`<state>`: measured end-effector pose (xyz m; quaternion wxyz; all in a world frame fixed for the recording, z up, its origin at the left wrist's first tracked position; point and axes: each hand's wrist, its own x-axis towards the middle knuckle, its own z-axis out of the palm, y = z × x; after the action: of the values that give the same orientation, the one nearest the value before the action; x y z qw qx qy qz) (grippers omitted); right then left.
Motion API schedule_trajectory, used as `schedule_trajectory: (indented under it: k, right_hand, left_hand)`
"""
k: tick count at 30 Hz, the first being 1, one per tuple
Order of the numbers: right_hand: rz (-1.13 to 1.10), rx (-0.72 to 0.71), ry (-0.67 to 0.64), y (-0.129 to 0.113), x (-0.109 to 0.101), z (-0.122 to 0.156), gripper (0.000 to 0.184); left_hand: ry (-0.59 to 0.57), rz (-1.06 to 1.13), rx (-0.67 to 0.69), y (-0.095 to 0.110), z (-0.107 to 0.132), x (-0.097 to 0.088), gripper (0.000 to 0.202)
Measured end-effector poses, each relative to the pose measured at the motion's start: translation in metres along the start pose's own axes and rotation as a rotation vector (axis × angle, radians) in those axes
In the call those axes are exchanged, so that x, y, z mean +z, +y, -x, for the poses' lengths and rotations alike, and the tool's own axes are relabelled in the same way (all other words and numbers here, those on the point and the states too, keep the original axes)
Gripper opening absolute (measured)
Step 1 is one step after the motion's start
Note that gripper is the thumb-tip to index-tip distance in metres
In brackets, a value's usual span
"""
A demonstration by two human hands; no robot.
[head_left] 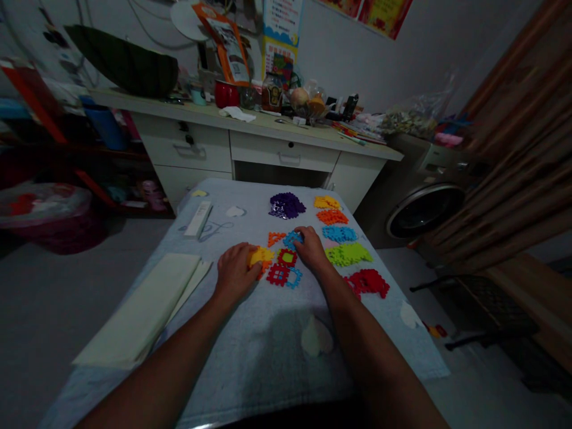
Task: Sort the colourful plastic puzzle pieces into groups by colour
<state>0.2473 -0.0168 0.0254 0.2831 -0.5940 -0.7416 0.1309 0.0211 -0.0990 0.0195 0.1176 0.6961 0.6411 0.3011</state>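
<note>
My left hand (235,269) is closed around the near side of some yellow interlocking plastic tiles (261,256), with orange tile edges showing beneath. My right hand (311,247) has its fingertips closed on a blue interlocking tile (292,239); part of it is hidden by the fingers. Between the hands lie a red tile with a green middle (286,258), a red window-like tile (277,274) and a light blue open-frame tile (294,277). An orange triangular tile (276,239) rests just beyond them. All lie on the cloth-covered table.
Sorted tile heaps line the right side: yellow (327,202), orange (332,216), blue (338,233), green (349,254) and red (369,282). A purple heap (287,205) sits farther back. On the left are a white box (198,220) and folded pale sheets (143,307). A cluttered counter (201,116) stands behind.
</note>
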Motion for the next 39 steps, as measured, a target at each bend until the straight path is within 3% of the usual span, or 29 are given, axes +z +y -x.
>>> schedule_trajectory:
  k: [4,7,13,16,30,36,39]
  right_hand:
    - [-0.01,-0.012,0.171,0.002,-0.003,0.002,0.023]
    - [0.065,-0.015,0.204,0.002,-0.005,0.002,0.02]
    - [0.145,-0.067,0.016,0.002,-0.006,0.004,0.008]
    - [0.125,-0.094,-0.058,0.004,-0.008,0.006,0.017]
    - [0.143,-0.121,-0.14,0.007,-0.014,0.007,0.034]
    - [0.276,-0.032,-0.029,0.022,-0.043,-0.005,0.04]
    - [0.372,0.034,-0.038,0.037,-0.064,-0.016,0.041]
  left_hand:
    - [0.003,0.001,-0.003,-0.001,0.0,0.001,0.035]
    - [0.004,-0.007,0.006,-0.003,0.0,0.003,0.036]
    - [0.006,-0.01,0.018,-0.004,-0.001,0.003,0.037]
    - [0.009,-0.014,0.013,-0.003,-0.001,0.002,0.038]
    - [0.014,-0.012,0.017,-0.004,-0.001,0.003,0.037]
    - [0.017,-0.008,0.024,-0.009,-0.001,0.006,0.037]
    - [0.014,-0.003,0.023,-0.008,-0.001,0.006,0.037]
